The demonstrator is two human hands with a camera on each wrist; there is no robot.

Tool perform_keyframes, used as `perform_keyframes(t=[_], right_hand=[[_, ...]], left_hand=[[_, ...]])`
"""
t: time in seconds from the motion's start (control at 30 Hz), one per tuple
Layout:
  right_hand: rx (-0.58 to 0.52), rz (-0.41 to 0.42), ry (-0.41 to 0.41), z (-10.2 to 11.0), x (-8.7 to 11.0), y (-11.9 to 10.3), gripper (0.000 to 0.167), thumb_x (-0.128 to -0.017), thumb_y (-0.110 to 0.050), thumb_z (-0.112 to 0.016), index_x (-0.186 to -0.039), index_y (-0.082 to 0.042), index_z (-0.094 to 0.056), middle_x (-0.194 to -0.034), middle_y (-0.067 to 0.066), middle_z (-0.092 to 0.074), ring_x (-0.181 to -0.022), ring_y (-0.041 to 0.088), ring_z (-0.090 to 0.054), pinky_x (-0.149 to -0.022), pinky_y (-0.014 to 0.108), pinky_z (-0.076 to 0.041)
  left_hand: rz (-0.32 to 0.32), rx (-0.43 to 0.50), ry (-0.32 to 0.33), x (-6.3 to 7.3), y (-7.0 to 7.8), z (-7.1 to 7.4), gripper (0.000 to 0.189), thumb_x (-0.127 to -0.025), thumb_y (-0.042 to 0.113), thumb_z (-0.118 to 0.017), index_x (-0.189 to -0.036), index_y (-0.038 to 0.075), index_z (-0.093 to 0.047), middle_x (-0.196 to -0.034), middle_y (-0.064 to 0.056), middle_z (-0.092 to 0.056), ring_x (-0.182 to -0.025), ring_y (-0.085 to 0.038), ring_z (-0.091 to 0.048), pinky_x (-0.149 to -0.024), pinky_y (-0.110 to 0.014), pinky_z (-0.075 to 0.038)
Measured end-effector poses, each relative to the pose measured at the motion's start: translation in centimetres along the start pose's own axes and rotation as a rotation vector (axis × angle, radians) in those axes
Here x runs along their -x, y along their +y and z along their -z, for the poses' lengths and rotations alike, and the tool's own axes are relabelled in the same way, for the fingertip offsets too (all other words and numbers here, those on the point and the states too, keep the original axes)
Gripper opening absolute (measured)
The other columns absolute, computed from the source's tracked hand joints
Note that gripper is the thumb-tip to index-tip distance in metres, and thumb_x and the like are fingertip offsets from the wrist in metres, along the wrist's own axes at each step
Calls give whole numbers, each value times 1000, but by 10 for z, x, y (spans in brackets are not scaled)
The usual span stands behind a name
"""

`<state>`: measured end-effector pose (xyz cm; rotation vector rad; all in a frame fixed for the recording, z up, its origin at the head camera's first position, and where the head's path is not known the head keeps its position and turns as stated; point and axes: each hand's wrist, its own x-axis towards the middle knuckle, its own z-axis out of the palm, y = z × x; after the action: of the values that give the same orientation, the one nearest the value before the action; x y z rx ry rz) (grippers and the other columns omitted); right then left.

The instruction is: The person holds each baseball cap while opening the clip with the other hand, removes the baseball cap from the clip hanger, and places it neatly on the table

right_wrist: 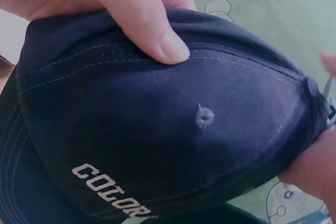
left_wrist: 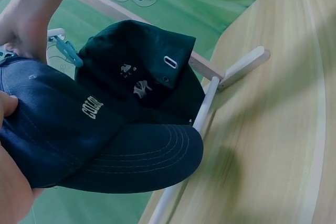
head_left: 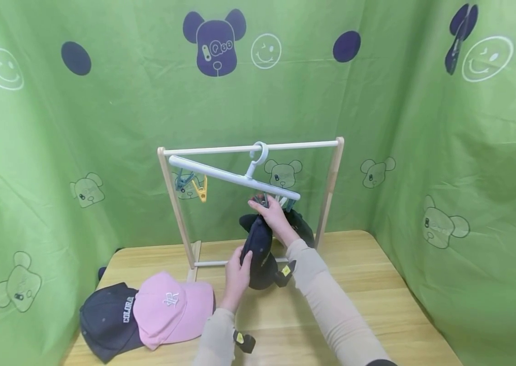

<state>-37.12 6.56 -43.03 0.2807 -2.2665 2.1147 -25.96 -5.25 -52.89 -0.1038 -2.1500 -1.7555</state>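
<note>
A navy baseball cap (right_wrist: 152,135) with white lettering hangs below the light blue hanger (head_left: 230,176), its brim pointing down. My left hand (head_left: 237,274) grips the side of its crown, thumb flat on the fabric in the right wrist view. Up at the crown's top, my right hand (head_left: 276,216) pinches a grey-green clip (head_left: 261,200) under the hanger bar; its fingers partly hide the clip. A dark green cap (left_wrist: 139,72) hangs just behind from a teal clip (left_wrist: 66,51). The hanger hooks over a rack's rail and slopes down to the right.
Blue (head_left: 184,181) and yellow (head_left: 200,189) clips dangle at the hanger's higher left end. On the wooden table (head_left: 340,310), a pink cap (head_left: 159,310) overlaps a dark grey cap (head_left: 107,317) at front left. The rack's wooden posts (head_left: 329,190) flank the hanger; green curtains (head_left: 422,127) enclose the table.
</note>
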Motion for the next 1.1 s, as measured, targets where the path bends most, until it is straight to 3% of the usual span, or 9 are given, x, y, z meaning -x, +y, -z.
perform_keyframes(t=[0.07,0.23,0.43,0.57,0.8,1.1], right_hand=[[38,14,33,-2,0,0,44,-91,-29,-68,-124,-3,-56,-125,14,-60,-119,28,-54,-109,42,-41],[115,38,97,-4,0,-2,44,-89,-38,-68,-116,-5,-59,-117,10,-61,-112,26,-56,-103,41,-44],[105,51,82,-4,2,-6,39,-91,-45,-64,-105,-9,-62,-86,4,-54,-83,20,-50,-79,31,-43],[96,48,81,-4,1,-5,32,-90,-44,-66,-88,-13,-59,-73,1,-48,-71,17,-45,-68,28,-40],[166,62,108,-5,1,-4,40,-85,-47,-70,-72,-18,-47,-64,-5,-42,-64,16,-43,-62,28,-38],[129,73,109,-7,2,-3,42,-89,-46,-66,-67,-18,-44,-56,-7,-41,-56,14,-40,-59,27,-36]], left_hand=[[0,7,-1,1,1,0,24,-99,21,-55,-116,6,-64,-110,-20,-70,-100,-33,-68,-88,-48,-56],[-11,13,5,2,1,0,23,-99,20,-55,-114,7,-65,-109,-19,-71,-98,-32,-68,-87,-46,-56],[-5,31,12,3,-1,1,21,-98,18,-56,-113,7,-65,-108,-18,-71,-98,-30,-68,-87,-44,-57],[1,32,10,3,-1,2,21,-98,19,-56,-113,8,-65,-109,-18,-71,-99,-31,-68,-88,-45,-56],[-28,10,20,6,2,1,21,-98,19,-56,-112,6,-65,-107,-19,-71,-97,-32,-68,-87,-46,-57],[-43,8,46,7,0,1,21,-98,17,-57,-113,6,-65,-108,-19,-71,-98,-33,-68,-87,-47,-56]])
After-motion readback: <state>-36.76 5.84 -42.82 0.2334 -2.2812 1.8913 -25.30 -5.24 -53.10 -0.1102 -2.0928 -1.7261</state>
